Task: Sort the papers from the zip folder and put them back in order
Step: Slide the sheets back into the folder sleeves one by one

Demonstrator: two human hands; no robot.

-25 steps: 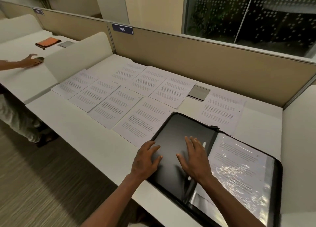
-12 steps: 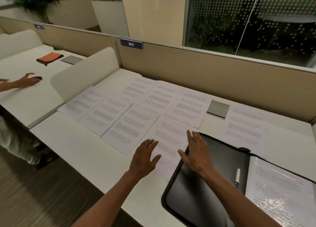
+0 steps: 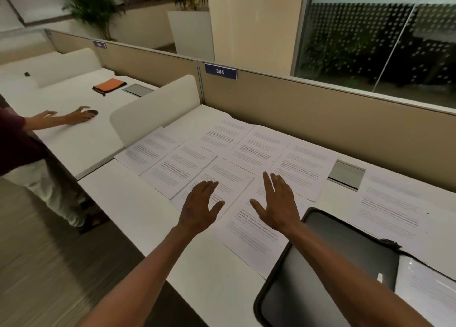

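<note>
Both hands hover with fingers spread and nothing held: the left hand (image 3: pixel 199 207) and the right hand (image 3: pixel 276 204) hang over the printed sheets just beyond the zip folder's far-left corner, though whether the palms touch paper cannot be told from the head view. The zip folder (image 3: pixel 328 265) lies open and flat on the white desk (image 3: pixel 138 218), its dark inner cover facing up and a clear sleeve with a page inside on its right half. Judging by the layout, the emptying stage looks done: the papers (image 3: pixel 249 151) are spread in two overlapping rows to the left of and beyond the folder, with one more sheet (image 3: pixel 392 208) lying apart behind it. Gathering them in sequence and returning them appears still to come. Printed text is too fine to read, so page order cannot be checked, and the folder's right and near edges are cut off by the frame.
</note>
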